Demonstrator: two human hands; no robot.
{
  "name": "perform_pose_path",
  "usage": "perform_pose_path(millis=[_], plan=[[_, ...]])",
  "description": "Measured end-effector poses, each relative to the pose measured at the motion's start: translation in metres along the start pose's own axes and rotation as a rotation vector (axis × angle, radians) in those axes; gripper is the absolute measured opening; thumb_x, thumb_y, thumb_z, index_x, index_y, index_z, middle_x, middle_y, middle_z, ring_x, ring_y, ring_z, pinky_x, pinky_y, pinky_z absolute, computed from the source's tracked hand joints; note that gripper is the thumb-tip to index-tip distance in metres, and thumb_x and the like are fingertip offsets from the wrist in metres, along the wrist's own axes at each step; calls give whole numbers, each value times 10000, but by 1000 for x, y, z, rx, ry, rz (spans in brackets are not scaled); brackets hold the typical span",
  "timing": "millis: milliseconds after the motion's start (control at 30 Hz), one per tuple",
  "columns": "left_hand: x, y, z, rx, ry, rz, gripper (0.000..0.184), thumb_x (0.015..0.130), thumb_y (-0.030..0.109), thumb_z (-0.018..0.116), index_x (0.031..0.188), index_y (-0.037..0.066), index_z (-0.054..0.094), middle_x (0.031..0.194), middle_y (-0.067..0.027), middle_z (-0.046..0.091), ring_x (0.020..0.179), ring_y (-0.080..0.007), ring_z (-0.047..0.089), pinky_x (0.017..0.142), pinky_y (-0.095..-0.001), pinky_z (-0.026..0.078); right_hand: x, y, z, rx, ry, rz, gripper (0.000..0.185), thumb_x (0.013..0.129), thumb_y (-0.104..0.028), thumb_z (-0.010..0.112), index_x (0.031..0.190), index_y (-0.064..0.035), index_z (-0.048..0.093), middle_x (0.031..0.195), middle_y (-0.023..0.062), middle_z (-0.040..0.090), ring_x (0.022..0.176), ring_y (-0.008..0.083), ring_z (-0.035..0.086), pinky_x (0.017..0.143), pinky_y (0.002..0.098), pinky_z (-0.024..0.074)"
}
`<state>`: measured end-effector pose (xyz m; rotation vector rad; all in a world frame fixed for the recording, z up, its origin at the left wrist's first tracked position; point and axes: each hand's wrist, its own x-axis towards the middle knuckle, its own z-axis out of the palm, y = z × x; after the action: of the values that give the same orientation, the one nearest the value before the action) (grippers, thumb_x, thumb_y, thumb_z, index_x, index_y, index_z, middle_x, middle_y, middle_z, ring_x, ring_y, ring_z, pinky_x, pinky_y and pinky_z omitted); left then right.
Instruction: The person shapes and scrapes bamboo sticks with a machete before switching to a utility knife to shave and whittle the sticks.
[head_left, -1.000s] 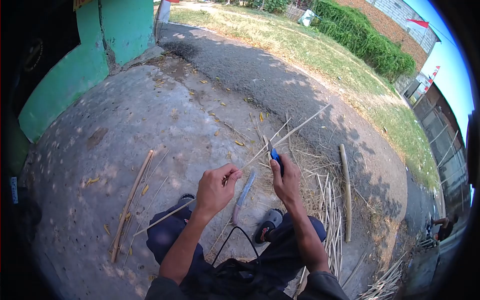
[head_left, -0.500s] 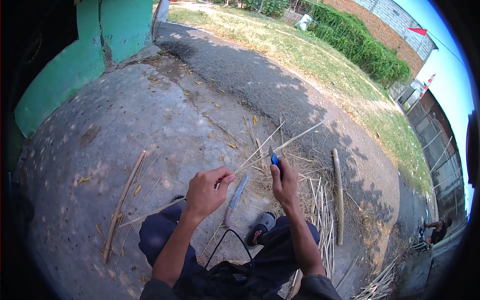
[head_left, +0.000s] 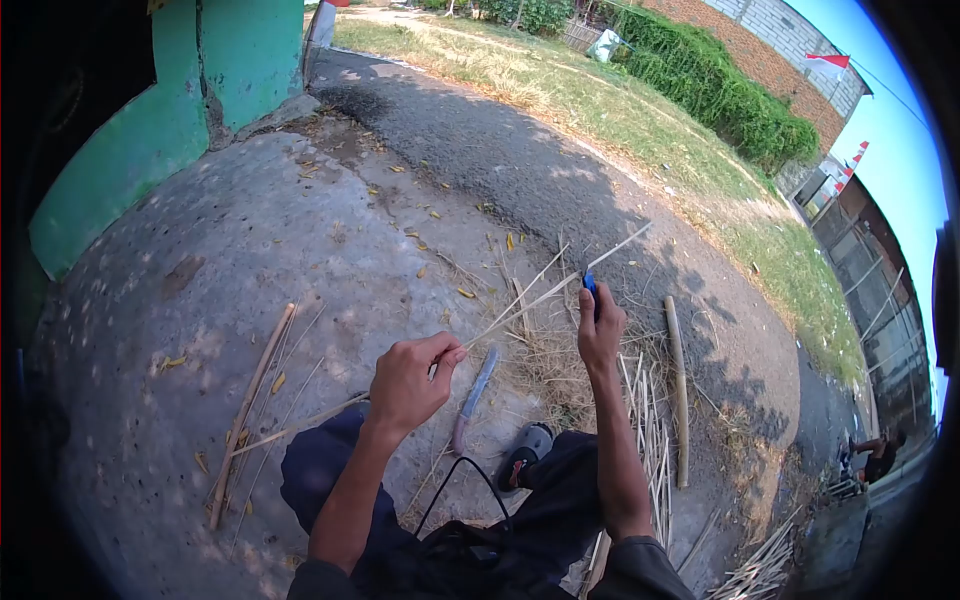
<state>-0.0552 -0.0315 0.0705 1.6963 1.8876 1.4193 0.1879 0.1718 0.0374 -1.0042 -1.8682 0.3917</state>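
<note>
My left hand (head_left: 412, 385) is closed on a thin bamboo strip (head_left: 545, 297), which runs from behind the wrist up to the right. A second, shorter sliver splits off near the same fingers. My right hand (head_left: 601, 325) is wrapped round a blue-handled knife (head_left: 589, 284), its tip against the strip, toward the strip's far end. Between my knees, a long knife with a purplish handle (head_left: 473, 402) lies on the ground.
A brown stick (head_left: 252, 415) and thin strips lie at left. To the right are a thick bamboo piece (head_left: 677, 390), a pile of strips (head_left: 652, 440) and shavings (head_left: 560, 370). A green wall (head_left: 250, 70) stands upper left. Another person (head_left: 880, 458) is far right.
My right hand with the blue knife has moved up and to the right along the strip, away from my left hand. My left hand has shifted slightly left and keeps its hold.
</note>
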Motion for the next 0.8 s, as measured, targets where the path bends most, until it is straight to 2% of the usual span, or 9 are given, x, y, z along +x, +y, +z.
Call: perform_pose_path(millis=[100,200,267,567,633,667,700,733,800], plan=[[3,-3,-6,21,-7,-19,136,987,181,709,951,55,747,708,-122,686,573,-252,626,568,-367,467,-18,-16,10,29,-43,-156,276,1069,-304,624,1025,-32,614,658,165,513,572,332,524,584,436,384],[2,0,-13,50,-37,-6,136,986,182,709,951,56,748,720,-126,695,588,-264,636,578,-375,475,-4,1,1,4,-38,-123,305,1077,-317,611,1000,-22,614,656,154,512,571,299,509,584,432,382],[-3,-3,-9,64,-29,17,139,984,186,712,948,57,748,715,-125,692,582,-259,632,575,-374,471,27,34,-10,-6,121,113,351,1083,-341,602,976,-7,616,656,136,509,577,253,482,582,422,375],[-2,-7,-40,61,-89,-16,154,959,186,745,943,33,741,680,-120,670,532,-198,564,546,-352,432,13,41,-19,-9,54,-6,428,1094,-396,576,966,11,616,643,117,482,578,216,449,574,402,352],[-2,-5,-56,72,-107,-12,151,952,177,751,943,27,742,679,-121,670,532,-189,559,546,-350,430,30,72,-34,-34,140,69,426,1096,-391,573,962,11,619,653,101,496,595,200,470,575,396,350],[-5,-3,-67,117,-136,-51,152,950,197,746,936,46,749,720,-132,692,591,-258,616,579,-381,459,35,96,-41,-10,197,143,427,1102,-379,554,946,12,624,666,85,519,622,189,499,590,381,370],[-9,-5,-77,162,-165,-91,154,949,216,740,928,65,757,761,-144,715,650,-327,674,611,-411,488,39,123,-50,-26,272,250,446,1096,-395,552,947,14,651,684,88,558,631,193,526,598,377,389],[-16,-11,-88,166,-167,-87,154,949,216,740,928,65,757,761,-144,715,650,-327,674,611,-411,488,39,160,-62,-42,343,360,467,1089,-410,551,948,17,678,701,90,596,640,198,552,606,374,409],[-30,-32,-118,198,-226,-283,154,941,200,734,916,51,763,763,-150,723,669,-333,685,622,-411,500,17,262,-79,-202,363,722,518,1063,-462,566,987,20,740,752,117,663,658,208,597,640,380,457]])
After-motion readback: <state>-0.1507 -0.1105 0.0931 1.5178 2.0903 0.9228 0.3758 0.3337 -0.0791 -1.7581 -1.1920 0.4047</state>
